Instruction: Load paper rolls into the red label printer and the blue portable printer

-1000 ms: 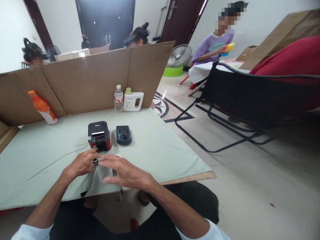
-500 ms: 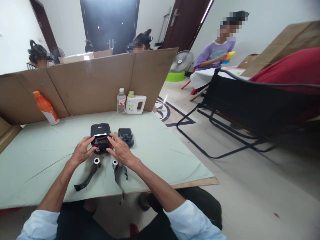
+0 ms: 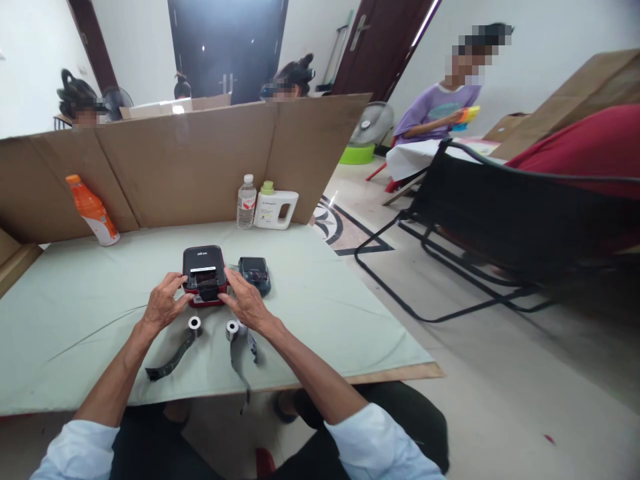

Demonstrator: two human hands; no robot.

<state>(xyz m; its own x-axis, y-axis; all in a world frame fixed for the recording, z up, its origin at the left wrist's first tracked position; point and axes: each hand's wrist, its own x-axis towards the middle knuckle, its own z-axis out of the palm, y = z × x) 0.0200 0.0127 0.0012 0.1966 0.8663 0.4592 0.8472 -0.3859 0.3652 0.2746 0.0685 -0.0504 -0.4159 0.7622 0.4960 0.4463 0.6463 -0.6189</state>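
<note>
Left hand (image 3: 163,305) and right hand (image 3: 246,303) forward from the rolls (image 3: 195,324), fingers (image 3: 174,281) in a clasp around the black-topped red printer (image 3: 204,261)

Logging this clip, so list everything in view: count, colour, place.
larger device: 1, black and red, between the hands
smaller device: 1, dark, right of it
rolls: 2+, white with dark strips, table front
orange bottle: 1, orange, back left
clear bottle: 1, colourless, table back
jug: 1, white, beside clear bottle
tablecloth: 1, pale green, under devices
cardboard panel: 1, brown, behind jug
chair: 1, black, right
fabric: 1, red, far right
fans: 2, grey, background
doors: 2+, dark, background
other people: 3+, one in purple, background
left hand: 1, bare, at larger device's left
right hand: 1, bare, at larger device's right
</note>
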